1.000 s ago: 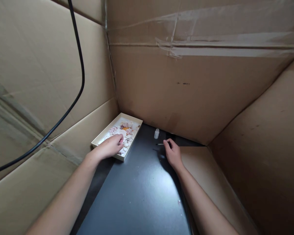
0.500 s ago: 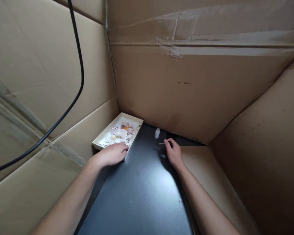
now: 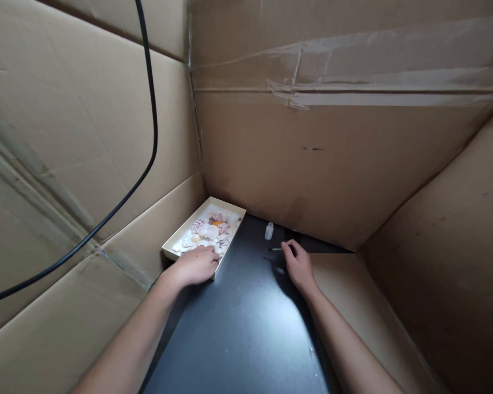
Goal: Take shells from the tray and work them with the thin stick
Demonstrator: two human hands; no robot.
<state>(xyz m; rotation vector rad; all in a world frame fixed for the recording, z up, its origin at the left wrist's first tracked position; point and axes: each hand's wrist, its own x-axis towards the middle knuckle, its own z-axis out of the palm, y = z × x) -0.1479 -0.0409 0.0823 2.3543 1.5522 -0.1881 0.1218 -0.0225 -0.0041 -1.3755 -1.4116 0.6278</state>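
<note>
A shallow cream box [image 3: 235, 229] holds several white, orange and red-patterned shells [image 3: 208, 231]. My left hand [image 3: 199, 265] reaches over the box's near corner with its fingers curled down among the shells; whether it grips one is hidden. To the right, my right hand [image 3: 298, 262] pinches a thin stick with a dark tip [image 3: 276, 249], which points left above the black table. Just beyond the stick's tip a small clear bottle with a whitish look [image 3: 269, 231] stands upright and touches neither hand.
The black table [image 3: 238, 328] narrows toward the back corner. Cardboard walls [image 3: 271, 158] rise behind and on both sides. A black cable [image 3: 155, 126] hangs along the left wall. A cardboard panel [image 3: 349, 284] lies right of the table.
The whole view has shifted, so everything sits slightly lower and further right. My left fingers have curled down more over the shells. My right hand keeps its pinch on the stick.
</note>
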